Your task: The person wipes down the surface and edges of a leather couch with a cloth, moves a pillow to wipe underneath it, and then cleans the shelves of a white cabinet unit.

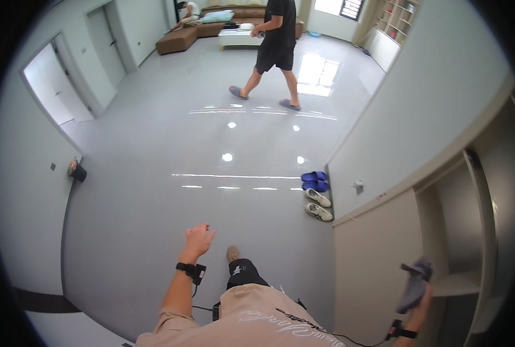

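Observation:
My left hand (199, 239) is raised over the grey tiled floor (140, 208), fingers apart and holding nothing. Out to the right, my right hand (426, 296) grips a dark grey cloth item (413, 284), blurred, possibly a cap. It is beside the open shelves of a beige cabinet (377, 260). Both wrists wear black straps with small devices and cables. One shoe (233, 253) of mine shows below, between the hands.
Blue slippers (314, 181) and white shoes (319, 205) stand along the right wall. A black bin (78, 172) is at the left wall. Ahead, a person (279, 43) in black walks past a white coffee table (240, 40); another person (190, 12) is by the brown sofa (177, 40).

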### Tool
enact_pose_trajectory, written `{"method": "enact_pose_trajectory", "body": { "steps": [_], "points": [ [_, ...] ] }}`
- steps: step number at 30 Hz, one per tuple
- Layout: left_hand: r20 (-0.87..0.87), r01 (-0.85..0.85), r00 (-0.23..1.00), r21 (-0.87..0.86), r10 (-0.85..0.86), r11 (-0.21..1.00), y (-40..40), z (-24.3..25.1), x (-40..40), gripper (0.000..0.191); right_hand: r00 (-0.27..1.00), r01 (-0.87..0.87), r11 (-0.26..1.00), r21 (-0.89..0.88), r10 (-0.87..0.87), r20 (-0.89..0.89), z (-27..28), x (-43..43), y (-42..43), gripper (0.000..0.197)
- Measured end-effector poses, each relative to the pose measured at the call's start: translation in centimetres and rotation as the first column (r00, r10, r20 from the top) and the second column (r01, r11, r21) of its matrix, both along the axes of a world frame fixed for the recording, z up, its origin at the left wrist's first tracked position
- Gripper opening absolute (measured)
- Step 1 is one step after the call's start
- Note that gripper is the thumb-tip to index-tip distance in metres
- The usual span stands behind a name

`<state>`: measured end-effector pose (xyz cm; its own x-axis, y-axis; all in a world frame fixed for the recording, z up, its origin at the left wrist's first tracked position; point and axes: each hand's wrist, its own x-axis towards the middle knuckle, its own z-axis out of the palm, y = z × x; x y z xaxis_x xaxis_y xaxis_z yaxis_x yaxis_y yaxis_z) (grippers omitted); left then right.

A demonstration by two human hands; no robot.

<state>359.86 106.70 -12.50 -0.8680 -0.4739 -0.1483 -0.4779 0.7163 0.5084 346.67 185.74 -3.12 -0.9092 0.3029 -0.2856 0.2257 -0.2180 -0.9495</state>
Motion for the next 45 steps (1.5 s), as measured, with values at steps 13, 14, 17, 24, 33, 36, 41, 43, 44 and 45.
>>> {"method": "enact_pose_trajectory", "body": {
  "steps": [13,14,17,24,33,36,41,43,44,45],
  "points": [
    [0.227,0.082,0.974,-0.253,-0.023,0.964,-15.0,3.3,0.1,0.053,0.842,-0.148,0.766,-0.626,0.43,0.327,-13.9,-16.5,-44.2,0.04],
    [0.303,0.033,0.953,-0.137,0.01,0.99,-15.3,3.5,0.1,0.054,0.835,-0.133,0.769,-0.625,0.426,0.347,-13.2,-18.2,-46.2,0.039],
    [0.398,-0.06,0.916,0.0,0.055,0.998,-18.7,3.6,-2.7,0.056,0.812,-0.223,0.702,-0.676,0.517,0.269,-13.9,-25.2,-53.2,0.037],
    [0.426,-0.266,0.878,0.056,0.218,0.962,-25.1,4.1,-10.9,0.059,0.742,-0.387,0.66,-0.644,0.638,0.207,-14.9,-37.1,-67.5,0.031],
    [0.319,-0.375,0.874,-0.035,0.366,0.926,-35.4,8.1,-22.9,0.058,0.63,-0.248,0.526,-0.813,0.725,0.277,-16.5,-52.6,-84.6,0.037],
    [0.321,-0.371,0.879,-0.01,0.354,0.929,-39.1,7.6,-27.5,0.057,0.638,-0.291,0.526,-0.799,0.729,0.248,-15.2,-56.7,-88.5,0.039],
    [0.265,-0.306,0.915,-0.03,0.303,0.952,-46.1,5.1,-35.6,0.055,0.642,-0.275,0.575,-0.771,0.707,0.298,-16.2,-62.6,-91.4,0.039],
    [0.243,-0.292,0.926,-0.021,0.288,0.956,-49.6,5.7,-40.7,0.054,0.639,-0.19,0.59,-0.785,0.681,0.358,-18.2,-65.4,-90.7,0.038],
    [0.314,-0.261,0.918,0.016,0.243,0.965,-51.6,7.1,-43.6,0.052,0.648,-0.141,0.647,-0.75,0.633,0.424,-19.6,-66.1,-89.5,0.037],
    [0.379,-0.226,0.906,0.055,0.19,0.972,-53.5,8.2,-46.3,0.051,0.669,-0.103,0.697,-0.709,0.576,0.47,-22.1,-66.8,-87.8,0.037]
  ]
}}
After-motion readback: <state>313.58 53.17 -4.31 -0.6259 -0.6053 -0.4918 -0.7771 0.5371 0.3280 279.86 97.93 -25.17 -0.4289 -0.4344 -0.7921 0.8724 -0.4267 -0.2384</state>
